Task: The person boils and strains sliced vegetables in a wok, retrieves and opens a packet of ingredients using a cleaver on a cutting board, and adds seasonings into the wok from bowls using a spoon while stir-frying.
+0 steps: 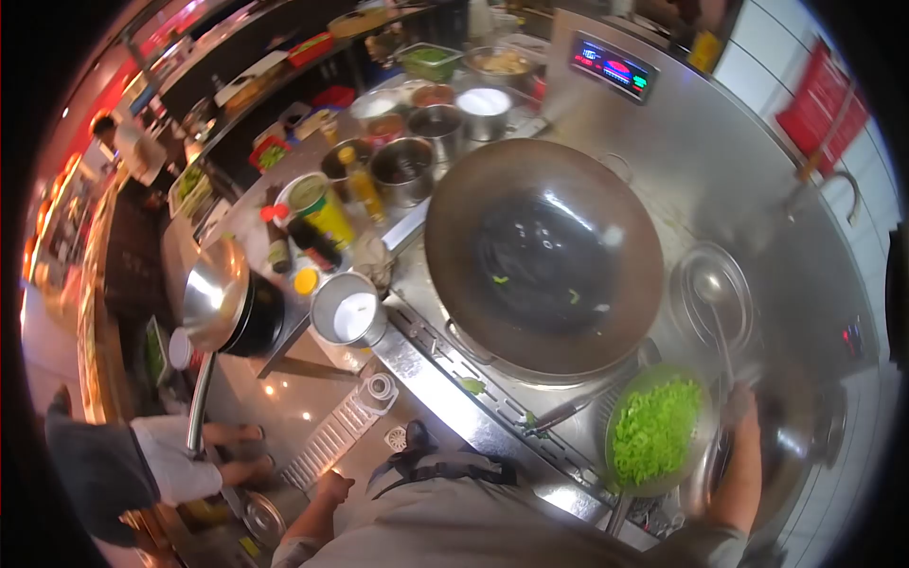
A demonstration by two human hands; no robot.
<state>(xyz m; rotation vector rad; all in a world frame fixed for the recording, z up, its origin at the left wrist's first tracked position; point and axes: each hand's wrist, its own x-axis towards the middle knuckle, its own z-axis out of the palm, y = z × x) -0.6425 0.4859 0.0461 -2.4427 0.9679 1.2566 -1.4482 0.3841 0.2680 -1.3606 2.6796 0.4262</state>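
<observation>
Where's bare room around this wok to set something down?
A small steel patch looks bare at upper right, between the wok and the dish under the ladle. Left of the wok is crowded with pots and bottles; greens crowd the near right.

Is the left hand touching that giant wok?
Apart: the head view shows floor and the metal counter edge between the left hand and the giant wok.

Commercial kitchen, apparently a restaurant's. Evidence: large wok (544,260) on a steel range (440,402); lit digital panel (614,66) on the steel splashback (705,133); ladle (708,286); metal pots (483,115) and seasoning bottles (362,187), grouped; white tiled wall (757,52); two other people (140,151), left.
</observation>
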